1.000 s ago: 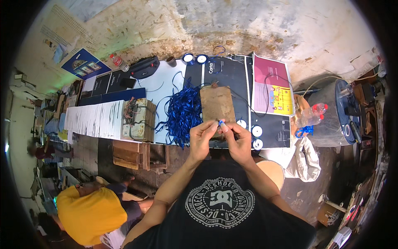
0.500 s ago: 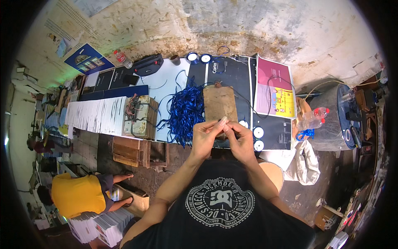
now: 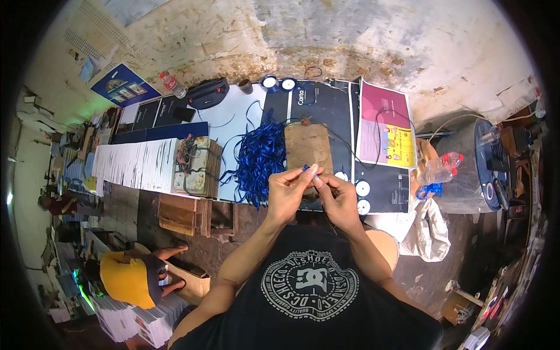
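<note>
A short ribbon [image 3: 305, 167], blue, lies between the fingertips above the near half of the board [image 3: 308, 140]; its visible end points away from the wearer and slightly left, while the fingers hide the rest, so its full long axis cannot be told. The left hand [image 3: 284, 191] and right hand [image 3: 340, 197] meet thumb to thumb, both pinching the ribbon, with forearms converging from below. Counted: one board; one ribbon heap [image 3: 261, 160], left of it; two spools [image 3: 269, 83] at the table's far edge; three white discs [image 3: 362, 188] beside the right hand.
</note>
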`<state>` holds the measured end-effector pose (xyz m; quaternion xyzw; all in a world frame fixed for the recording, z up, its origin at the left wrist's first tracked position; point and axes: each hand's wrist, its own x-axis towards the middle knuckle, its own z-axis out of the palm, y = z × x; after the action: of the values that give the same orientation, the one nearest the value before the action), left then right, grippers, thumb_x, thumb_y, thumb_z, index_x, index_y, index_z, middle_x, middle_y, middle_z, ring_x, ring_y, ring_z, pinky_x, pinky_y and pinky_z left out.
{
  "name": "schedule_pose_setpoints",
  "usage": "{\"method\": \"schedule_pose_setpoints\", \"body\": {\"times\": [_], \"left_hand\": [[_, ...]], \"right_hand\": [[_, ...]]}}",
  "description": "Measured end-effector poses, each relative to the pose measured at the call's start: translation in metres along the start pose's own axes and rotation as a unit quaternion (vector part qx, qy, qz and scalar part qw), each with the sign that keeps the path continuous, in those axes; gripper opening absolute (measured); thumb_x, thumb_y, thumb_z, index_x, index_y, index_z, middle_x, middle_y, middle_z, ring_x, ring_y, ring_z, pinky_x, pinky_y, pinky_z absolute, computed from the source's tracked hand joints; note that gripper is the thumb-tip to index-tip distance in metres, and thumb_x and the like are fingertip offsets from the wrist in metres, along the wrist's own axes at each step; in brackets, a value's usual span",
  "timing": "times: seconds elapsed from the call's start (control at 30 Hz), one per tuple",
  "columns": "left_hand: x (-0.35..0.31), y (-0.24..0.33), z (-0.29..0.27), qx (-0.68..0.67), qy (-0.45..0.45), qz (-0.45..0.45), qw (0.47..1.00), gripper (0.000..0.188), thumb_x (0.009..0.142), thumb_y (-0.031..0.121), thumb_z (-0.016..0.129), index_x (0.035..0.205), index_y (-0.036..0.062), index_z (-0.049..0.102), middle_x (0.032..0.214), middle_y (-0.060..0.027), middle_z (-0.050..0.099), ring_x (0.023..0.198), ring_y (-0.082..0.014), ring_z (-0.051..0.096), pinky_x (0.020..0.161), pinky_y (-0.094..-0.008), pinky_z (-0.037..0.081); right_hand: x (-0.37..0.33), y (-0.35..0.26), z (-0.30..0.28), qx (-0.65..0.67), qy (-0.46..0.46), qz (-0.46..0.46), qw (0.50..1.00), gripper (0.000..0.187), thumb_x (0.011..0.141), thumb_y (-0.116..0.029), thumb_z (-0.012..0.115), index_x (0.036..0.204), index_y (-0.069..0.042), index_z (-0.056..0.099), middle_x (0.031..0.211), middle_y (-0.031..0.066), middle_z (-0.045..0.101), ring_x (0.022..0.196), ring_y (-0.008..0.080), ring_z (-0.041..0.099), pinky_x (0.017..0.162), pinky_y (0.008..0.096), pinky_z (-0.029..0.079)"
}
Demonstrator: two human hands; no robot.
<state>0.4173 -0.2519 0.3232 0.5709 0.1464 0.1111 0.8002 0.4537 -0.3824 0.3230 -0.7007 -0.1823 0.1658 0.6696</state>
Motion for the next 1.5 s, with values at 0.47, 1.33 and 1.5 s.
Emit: {"method": "schedule_pose_setpoints", "body": {"times": [0.47,1.33,1.5], "left_hand": [[0.043,0.022,-0.045,-0.058,0.183,0.082,0.978,0.024,0.093,0.025,0.059,0.094,0.0014,0.065,0.094,-0.0084,0.067,0.088,-0.0143,0.064,0.076,-0.0254,0.049],[-0.058,-0.121,-0.227,0.561,0.46,0.041,0.687,0.064,0.079,0.031,0.074,0.125,-0.0063,0.047,0.115,-0.0202,0.053,0.108,-0.0278,0.051,0.086,-0.0378,0.046],[-0.037,-0.031,-0.086,0.344,0.041,0.116,0.931,0.051,0.085,0.023,0.066,0.124,-0.0026,0.046,0.113,-0.0148,0.058,0.104,-0.0203,0.054,0.089,-0.0319,0.042]], "right_hand": [[0.006,0.012,-0.032,-0.138,-0.176,0.021,0.974,0.025,0.092,-0.023,0.058,0.086,0.001,0.06,0.065,0.0088,0.054,0.059,0.0147,0.05,0.055,0.0323,0.04],[0.004,0.039,-0.021,-0.289,-0.4,-0.03,0.869,0.032,0.093,-0.026,0.048,0.076,-0.005,0.065,0.064,0.0158,0.059,0.066,0.0334,0.059,0.064,0.0432,0.045],[0.018,0.022,-0.013,-0.312,-0.463,0.003,0.829,0.031,0.093,-0.025,0.047,0.077,-0.005,0.065,0.067,0.0152,0.061,0.069,0.0342,0.06,0.068,0.0431,0.045]]}}
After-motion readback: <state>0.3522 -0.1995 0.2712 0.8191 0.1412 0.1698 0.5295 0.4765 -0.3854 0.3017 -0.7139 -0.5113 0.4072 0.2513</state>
